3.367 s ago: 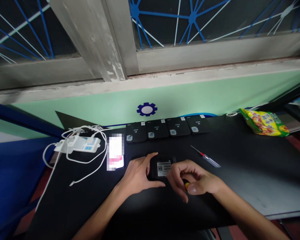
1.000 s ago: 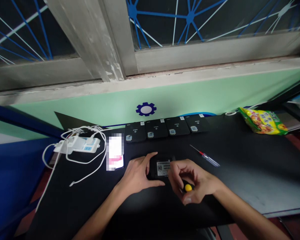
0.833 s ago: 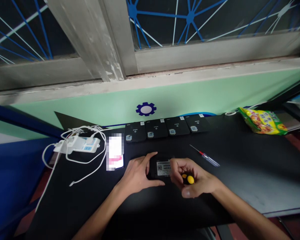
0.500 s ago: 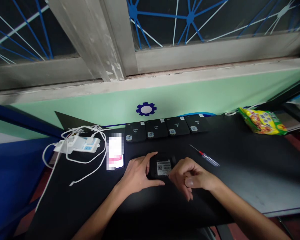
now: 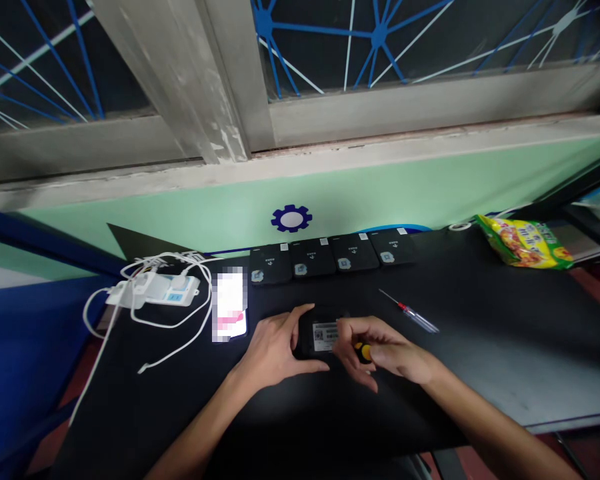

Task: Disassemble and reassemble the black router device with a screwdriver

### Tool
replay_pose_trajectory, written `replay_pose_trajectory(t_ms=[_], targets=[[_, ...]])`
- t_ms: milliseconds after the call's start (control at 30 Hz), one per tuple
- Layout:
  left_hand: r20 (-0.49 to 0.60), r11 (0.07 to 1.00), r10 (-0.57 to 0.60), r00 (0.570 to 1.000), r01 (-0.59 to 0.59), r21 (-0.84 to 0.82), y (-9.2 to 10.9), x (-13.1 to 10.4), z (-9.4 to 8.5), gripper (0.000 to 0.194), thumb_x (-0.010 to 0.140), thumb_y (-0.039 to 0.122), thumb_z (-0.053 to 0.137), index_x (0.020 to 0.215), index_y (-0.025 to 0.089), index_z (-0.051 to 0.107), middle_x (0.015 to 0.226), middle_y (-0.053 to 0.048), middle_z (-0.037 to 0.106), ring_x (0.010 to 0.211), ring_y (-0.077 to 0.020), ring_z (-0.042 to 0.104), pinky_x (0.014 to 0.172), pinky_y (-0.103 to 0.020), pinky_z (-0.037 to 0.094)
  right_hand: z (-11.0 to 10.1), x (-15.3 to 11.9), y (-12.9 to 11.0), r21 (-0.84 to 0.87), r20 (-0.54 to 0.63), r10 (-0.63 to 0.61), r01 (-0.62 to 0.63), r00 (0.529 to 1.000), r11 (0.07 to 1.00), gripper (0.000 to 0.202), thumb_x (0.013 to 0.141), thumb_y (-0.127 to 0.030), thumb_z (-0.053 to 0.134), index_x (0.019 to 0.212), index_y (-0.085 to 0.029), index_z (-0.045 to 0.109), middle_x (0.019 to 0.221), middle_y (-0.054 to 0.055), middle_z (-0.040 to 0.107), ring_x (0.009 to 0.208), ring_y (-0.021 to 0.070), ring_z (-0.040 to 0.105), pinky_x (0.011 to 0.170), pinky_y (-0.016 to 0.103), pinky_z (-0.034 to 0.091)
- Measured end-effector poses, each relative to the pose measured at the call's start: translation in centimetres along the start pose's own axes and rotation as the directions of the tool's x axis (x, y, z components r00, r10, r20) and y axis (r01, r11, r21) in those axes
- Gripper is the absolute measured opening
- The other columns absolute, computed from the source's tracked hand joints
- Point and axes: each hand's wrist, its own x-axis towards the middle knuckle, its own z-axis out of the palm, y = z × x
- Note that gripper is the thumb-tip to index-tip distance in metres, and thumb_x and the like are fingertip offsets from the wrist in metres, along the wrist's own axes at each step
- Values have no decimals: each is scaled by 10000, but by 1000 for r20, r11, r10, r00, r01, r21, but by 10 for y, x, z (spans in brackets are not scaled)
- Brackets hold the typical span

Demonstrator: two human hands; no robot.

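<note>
A small black device (image 5: 306, 339) lies on the black table, its white label (image 5: 324, 336) with a square code and barcodes facing up. My left hand (image 5: 275, 347) grips its left side, thumb along the near edge and index finger at the far edge. Over the right part of the device, my right hand (image 5: 380, 347) is closed round a screwdriver (image 5: 363, 352) with a black and yellow handle. Only the handle's end shows; its shaft and tip are hidden by the fingers. A second screwdriver (image 5: 419, 319), with a clear handle and red collar, lies beyond my right hand.
Several flat black cases (image 5: 314, 260) with stickers stand in a row along the green wall. A lit phone (image 5: 230, 303) lies left of my left hand. Further left are a white power strip (image 5: 180, 291) and loose cables. A yellow-green snack bag (image 5: 525, 243) sits at the right.
My right hand has turned and its fingers have shifted, so the yellow handle end now shows. It covers more of the label's right side. My left hand and the device stay put.
</note>
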Motion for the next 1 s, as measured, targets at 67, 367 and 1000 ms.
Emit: replay_pose_trajectory(t_ms=[67, 367, 1000], targets=[[-2, 1000, 0, 1000, 0, -4, 0, 0, 1, 1047, 731, 729, 953, 1570, 271, 525, 760, 73, 636, 656, -215, 690, 632, -316, 486, 0, 2, -1, -13, 4, -14, 14, 1000, 1000, 380, 1029, -443, 683, 881, -99, 744, 660, 23, 640, 534, 126, 503, 575, 285, 309], [-30, 1000, 16, 999, -16, -2, -1, -2, 2, 983, 763, 692, 942, 1555, 283, 527, 760, 76, 632, 652, -202, 679, 642, -312, 495, 1, 7, -7, 57, -111, -221, 229, 969, 972, 360, 1038, -465, 632, 846, -174, 722, 588, -3, 544, 583, 187, 466, 656, 331, 401], [2, 960, 267, 964, -266, -89, 5, -3, -5, 1097, 629, 391, 1042, 1568, 301, 482, 1604, -151, 546, 1504, -440, 473, 1236, -621, 427, 3, 13, -13, 234, -126, -237, 261, 963, 937, 361, 1078, -426, 568, 839, -179, 675, 627, -17, 438, 574, 165, 353, 533, 264, 321]])
